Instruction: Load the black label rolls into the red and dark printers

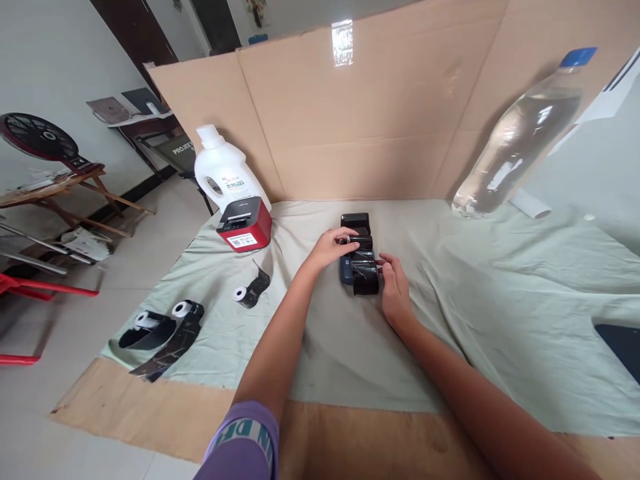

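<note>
Fingers point(344, 232) of the left hand point(329, 249) are nearly closed, the black strip point(365, 280) being pinched between thumb and forefinger. Those of the right hand point(397, 292) are loosely parted at the strip's right edge; contact cannot be confirmed. The blue device point(345, 272) is seen between both hands, on the cloth point(345, 347), partly covered by the strip.

We see soft, fairly bright, diffuse light. On the cardboard panel point(400, 120), clear tape point(343, 43) glares; at the panel's right, the bottle point(520, 137) catches highlights, stretched by the wide lens. Before the panel, the black strip point(365, 277) glints faintly and soft shadows crease the cloth point(330, 353).
</note>
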A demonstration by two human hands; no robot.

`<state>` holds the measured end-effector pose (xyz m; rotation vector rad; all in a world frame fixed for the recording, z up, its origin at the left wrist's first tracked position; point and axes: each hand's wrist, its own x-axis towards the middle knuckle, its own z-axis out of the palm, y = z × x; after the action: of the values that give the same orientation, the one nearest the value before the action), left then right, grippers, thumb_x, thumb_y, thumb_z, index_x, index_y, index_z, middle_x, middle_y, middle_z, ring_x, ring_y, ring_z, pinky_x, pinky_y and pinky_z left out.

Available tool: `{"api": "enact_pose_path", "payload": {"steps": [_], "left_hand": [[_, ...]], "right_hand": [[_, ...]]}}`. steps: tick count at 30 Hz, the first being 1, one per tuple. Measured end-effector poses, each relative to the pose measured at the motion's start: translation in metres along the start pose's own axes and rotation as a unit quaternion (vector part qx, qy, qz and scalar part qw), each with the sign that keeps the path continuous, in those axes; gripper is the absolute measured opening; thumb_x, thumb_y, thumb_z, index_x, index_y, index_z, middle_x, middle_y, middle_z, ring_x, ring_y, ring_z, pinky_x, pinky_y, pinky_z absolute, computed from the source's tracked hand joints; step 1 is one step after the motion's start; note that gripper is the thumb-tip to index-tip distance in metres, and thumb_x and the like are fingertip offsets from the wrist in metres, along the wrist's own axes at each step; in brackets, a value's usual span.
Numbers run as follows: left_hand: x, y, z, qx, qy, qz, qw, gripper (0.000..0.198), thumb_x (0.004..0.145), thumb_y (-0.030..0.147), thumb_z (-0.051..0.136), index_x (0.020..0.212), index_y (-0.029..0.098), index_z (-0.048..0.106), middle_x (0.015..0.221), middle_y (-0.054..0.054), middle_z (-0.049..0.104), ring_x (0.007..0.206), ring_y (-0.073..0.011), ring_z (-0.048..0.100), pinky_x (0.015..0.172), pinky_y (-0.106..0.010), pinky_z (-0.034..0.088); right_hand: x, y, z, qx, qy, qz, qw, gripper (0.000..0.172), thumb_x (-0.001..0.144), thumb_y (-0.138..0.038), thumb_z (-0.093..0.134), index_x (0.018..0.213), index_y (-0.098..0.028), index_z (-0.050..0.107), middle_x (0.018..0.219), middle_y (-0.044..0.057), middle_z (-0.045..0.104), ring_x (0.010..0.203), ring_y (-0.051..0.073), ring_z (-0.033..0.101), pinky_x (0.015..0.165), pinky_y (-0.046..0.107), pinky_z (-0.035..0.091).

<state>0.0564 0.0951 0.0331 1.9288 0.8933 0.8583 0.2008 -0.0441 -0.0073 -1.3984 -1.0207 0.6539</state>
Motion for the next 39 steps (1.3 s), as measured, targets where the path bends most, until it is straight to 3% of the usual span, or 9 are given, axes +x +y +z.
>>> {"api": "enact_pose_path", "payload": {"steps": [4, 9, 15, 19, 22, 28, 32, 36, 39], "left_hand": [[0.001, -0.011, -0.005, 0.083, 0.023, 0.015, 0.996, 0.026, 0.080, 0.029, 0.070, 0.106, 0.026, 0.074, 0.115, -0.001, 0.072, 0.108, -0.0205, 0.058, 0.096, -0.031, 0.045], [0.004, -0.023, 0.001, 0.041, 0.025, 0.019, 0.999, 0.029, 0.083, 0.032, 0.070, 0.111, 0.025, 0.074, 0.113, -0.003, 0.073, 0.111, -0.0206, 0.059, 0.099, -0.031, 0.045], [0.005, -0.020, 0.007, 0.090, 0.063, 0.038, 0.993, 0.022, 0.084, 0.032, 0.074, 0.104, 0.026, 0.077, 0.126, -0.005, 0.067, 0.126, -0.0238, 0.054, 0.116, -0.039, 0.028], [0.006, -0.021, 0.008, 0.063, 0.077, 0.025, 0.995, 0.026, 0.083, 0.031, 0.074, 0.107, 0.023, 0.077, 0.106, -0.005, 0.067, 0.103, -0.0195, 0.060, 0.096, -0.031, 0.044], [0.005, -0.022, 0.006, 0.044, 0.073, 0.027, 0.996, 0.026, 0.083, 0.032, 0.073, 0.107, 0.023, 0.077, 0.100, -0.003, 0.067, 0.087, -0.0156, 0.060, 0.083, -0.028, 0.047], [-0.003, -0.003, 0.008, 0.208, 0.067, -0.035, 0.975, 0.024, 0.080, 0.035, 0.075, 0.104, 0.031, 0.077, 0.105, -0.002, 0.071, 0.112, -0.0263, 0.054, 0.101, -0.040, 0.039], [-0.004, 0.012, 0.017, 0.299, 0.046, -0.070, 0.950, 0.022, 0.084, 0.027, 0.067, 0.102, 0.032, 0.078, 0.118, -0.004, 0.066, 0.115, -0.0295, 0.049, 0.099, -0.045, 0.038], [-0.003, 0.024, 0.019, 0.376, 0.048, -0.046, 0.924, 0.021, 0.089, 0.025, 0.060, 0.095, 0.029, 0.079, 0.116, -0.006, 0.064, 0.113, -0.0296, 0.048, 0.095, -0.045, 0.039], [-0.018, 0.032, 0.019, 0.389, 0.076, -0.005, 0.918, 0.023, 0.095, 0.031, 0.054, 0.102, 0.027, 0.075, 0.112, -0.007, 0.064, 0.110, -0.0268, 0.052, 0.093, -0.042, 0.040]], "right_hand": [[0.000, 0.000, 0.000, -0.014, 0.000, -0.012, 1.000, 0.044, 0.096, -0.054, 0.036, 0.119, -0.022, 0.057, 0.122, 0.013, 0.063, 0.110, 0.027, 0.059, 0.101, 0.049, 0.043], [0.000, -0.002, 0.000, -0.024, 0.001, -0.001, 1.000, 0.043, 0.096, -0.053, 0.036, 0.117, -0.022, 0.057, 0.121, 0.013, 0.064, 0.110, 0.027, 0.059, 0.102, 0.049, 0.042], [0.000, -0.004, 0.000, -0.018, 0.004, 0.002, 1.000, 0.041, 0.095, -0.052, 0.037, 0.115, -0.023, 0.057, 0.120, 0.012, 0.064, 0.109, 0.026, 0.059, 0.101, 0.048, 0.042], [0.000, -0.003, 0.000, -0.017, 0.004, 0.004, 1.000, 0.040, 0.096, -0.052, 0.038, 0.114, -0.023, 0.058, 0.119, 0.011, 0.064, 0.111, 0.026, 0.058, 0.102, 0.048, 0.041], [0.001, -0.002, 0.000, -0.016, 0.001, -0.001, 1.000, 0.039, 0.096, -0.051, 0.038, 0.114, -0.023, 0.058, 0.119, 0.011, 0.064, 0.111, 0.026, 0.058, 0.102, 0.048, 0.041], [0.001, -0.001, -0.001, -0.020, 0.000, 0.000, 1.000, 0.037, 0.096, -0.051, 0.039, 0.113, -0.023, 0.058, 0.117, 0.011, 0.064, 0.110, 0.026, 0.058, 0.101, 0.047, 0.042], [0.002, -0.001, -0.001, -0.027, -0.005, -0.001, 1.000, 0.037, 0.095, -0.051, 0.038, 0.112, -0.024, 0.057, 0.116, 0.010, 0.064, 0.109, 0.026, 0.059, 0.100, 0.046, 0.042], [0.002, -0.003, -0.002, -0.033, -0.006, 0.005, 0.999, 0.038, 0.095, -0.051, 0.038, 0.112, -0.023, 0.057, 0.118, 0.011, 0.063, 0.109, 0.026, 0.058, 0.101, 0.045, 0.041], [0.001, -0.004, -0.002, -0.030, -0.005, 0.000, 1.000, 0.037, 0.094, -0.051, 0.039, 0.112, -0.023, 0.057, 0.117, 0.011, 0.063, 0.108, 0.025, 0.058, 0.101, 0.044, 0.041]]}}
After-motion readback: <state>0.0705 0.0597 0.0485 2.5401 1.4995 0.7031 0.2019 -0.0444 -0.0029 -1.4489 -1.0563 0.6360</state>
